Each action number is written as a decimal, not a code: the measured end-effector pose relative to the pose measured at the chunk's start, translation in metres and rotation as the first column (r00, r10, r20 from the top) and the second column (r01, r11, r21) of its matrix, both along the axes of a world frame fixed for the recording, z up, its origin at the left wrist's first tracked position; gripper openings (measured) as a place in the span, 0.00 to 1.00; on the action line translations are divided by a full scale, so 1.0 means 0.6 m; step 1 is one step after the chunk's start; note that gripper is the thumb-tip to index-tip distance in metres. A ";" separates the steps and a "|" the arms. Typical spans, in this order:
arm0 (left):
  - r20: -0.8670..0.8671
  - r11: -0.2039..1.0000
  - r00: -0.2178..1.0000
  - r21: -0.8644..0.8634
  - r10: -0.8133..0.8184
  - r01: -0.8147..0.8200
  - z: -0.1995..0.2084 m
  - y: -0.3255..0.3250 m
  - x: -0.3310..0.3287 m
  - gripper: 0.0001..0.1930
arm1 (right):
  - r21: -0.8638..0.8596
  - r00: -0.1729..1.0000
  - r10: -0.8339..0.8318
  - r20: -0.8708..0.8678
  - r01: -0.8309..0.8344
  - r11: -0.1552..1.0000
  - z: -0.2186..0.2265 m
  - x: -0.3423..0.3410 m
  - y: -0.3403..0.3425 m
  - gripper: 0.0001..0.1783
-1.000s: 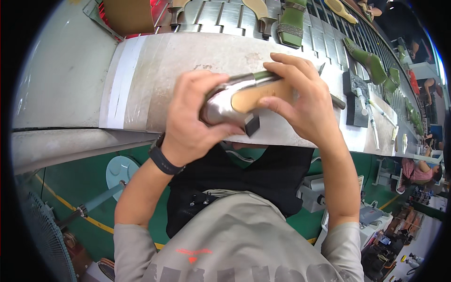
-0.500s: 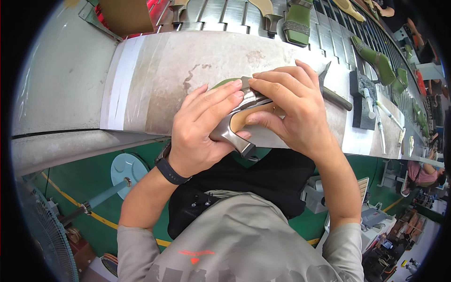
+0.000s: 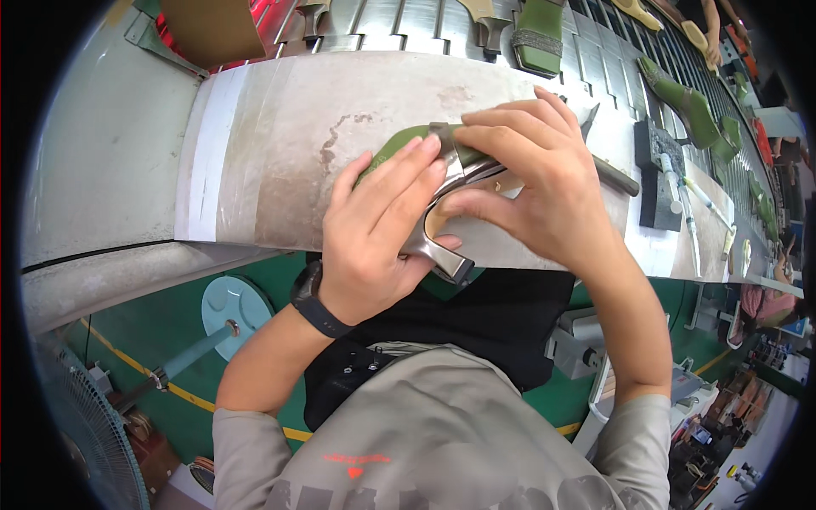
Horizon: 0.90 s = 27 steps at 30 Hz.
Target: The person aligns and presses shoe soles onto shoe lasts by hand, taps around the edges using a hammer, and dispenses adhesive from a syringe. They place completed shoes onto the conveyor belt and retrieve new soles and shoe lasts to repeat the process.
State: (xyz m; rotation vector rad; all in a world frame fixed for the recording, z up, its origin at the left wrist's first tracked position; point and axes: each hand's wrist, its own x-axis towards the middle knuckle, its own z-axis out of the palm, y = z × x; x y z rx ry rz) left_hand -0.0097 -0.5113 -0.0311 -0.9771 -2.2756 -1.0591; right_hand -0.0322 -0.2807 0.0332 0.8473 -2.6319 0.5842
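A heeled sandal [image 3: 440,253] with metallic grey straps and heel sits around a green shoe last [image 3: 398,146], held over the near part of the bench. My left hand [image 3: 370,225] wraps the heel side, its fingers lying over the strap and last, its thumb beneath. From the other side my right hand [image 3: 544,178] grips the sandal, with fingers over the front strap and thumb against the tan underside. My fingers hide much of the straps. Just right of my right hand lies a knife-like tool [image 3: 614,176] with a dark handle and pointed blade.
The pale, stained bench [image 3: 280,144] meets a slatted metal conveyor [image 3: 408,25], where soles and a strapped green last [image 3: 539,38] stand. A black block [image 3: 653,191] and slim brushes [image 3: 684,208] lie at right. A fan [image 3: 85,433] stands lower left. Other people work far right.
Both hands and the sandal have shifted slightly right. My left fingers have turned more upright, and more of the green last shows above them. The right hand still grips the front.
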 end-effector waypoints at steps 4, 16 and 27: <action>0.125 0.990 0.989 -0.112 -0.077 0.091 0.025 -0.002 -0.009 0.42 | 0.036 0.978 0.114 -0.175 -0.109 0.993 -0.028 -0.013 0.036 0.35; 0.103 0.972 0.988 -0.190 -0.119 0.137 0.017 0.006 -0.009 0.41 | 0.049 0.964 0.113 -0.239 -0.105 0.993 -0.047 -0.011 0.038 0.37; 0.049 0.981 0.994 -0.169 -0.093 0.100 0.000 0.013 -0.002 0.37 | -0.016 0.976 -0.073 0.206 0.078 0.997 0.028 0.007 -0.003 0.27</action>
